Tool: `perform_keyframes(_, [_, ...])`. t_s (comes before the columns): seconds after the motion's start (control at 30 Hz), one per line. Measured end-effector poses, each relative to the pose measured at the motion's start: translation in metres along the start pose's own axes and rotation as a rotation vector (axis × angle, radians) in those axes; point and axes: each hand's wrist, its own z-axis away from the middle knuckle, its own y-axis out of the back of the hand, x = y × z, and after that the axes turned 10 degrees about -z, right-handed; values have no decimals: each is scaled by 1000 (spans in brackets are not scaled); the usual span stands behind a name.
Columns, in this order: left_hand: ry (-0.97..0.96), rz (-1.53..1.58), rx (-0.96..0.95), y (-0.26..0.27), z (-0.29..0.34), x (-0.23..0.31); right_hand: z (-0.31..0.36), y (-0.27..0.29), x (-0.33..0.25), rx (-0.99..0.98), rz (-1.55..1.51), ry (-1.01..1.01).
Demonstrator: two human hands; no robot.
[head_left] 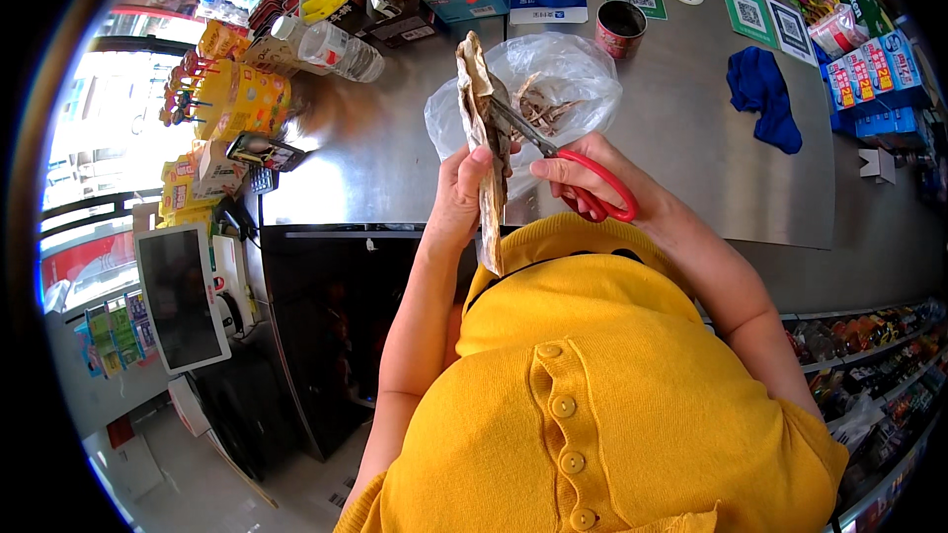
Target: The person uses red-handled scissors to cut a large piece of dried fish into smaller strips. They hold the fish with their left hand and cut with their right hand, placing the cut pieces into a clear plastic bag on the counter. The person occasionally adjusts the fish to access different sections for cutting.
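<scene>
The left hand (462,186) pinches a dried brown strip (475,104) and the right hand (591,160) grips red-handled scissors (545,146), likely mid-snip, the next squeeze wanting steadiness.

The left grip (460,190) holds a long brownish strip (491,207), the right grip (606,152) red-handled scissors (542,144).

two hands (459,188) (606,154), one pair of scissors (545,146)

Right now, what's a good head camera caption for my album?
Left hand holds a brown strip; right hand holds red-handled scissors at its edge.
</scene>
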Motion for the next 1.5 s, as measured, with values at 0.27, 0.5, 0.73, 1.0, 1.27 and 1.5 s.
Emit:
perform_keyframes(0.27, [19,38,1,7,-9,-16,-8,-7,5,138,369,94])
perform_keyframes(0.5, [-45,95,29,0,-9,-13,5,2,-13,114,757,185])
perform_keyframes(0.73, [-116,358,94,6,-14,7,15,5,3,152,776,163])
perform_keyframes(1.0, [-193,396,-35,-6,-11,7,25,-9,0,-239,-56,79])
perform_keyframes(1.27, [-274,203,-31,-13,-17,-1,17,-15,2,-175,-25,34])
perform_keyframes(1.5, [-296,122,-7,-21,-13,5,9,-21,7,-78,-13,69])
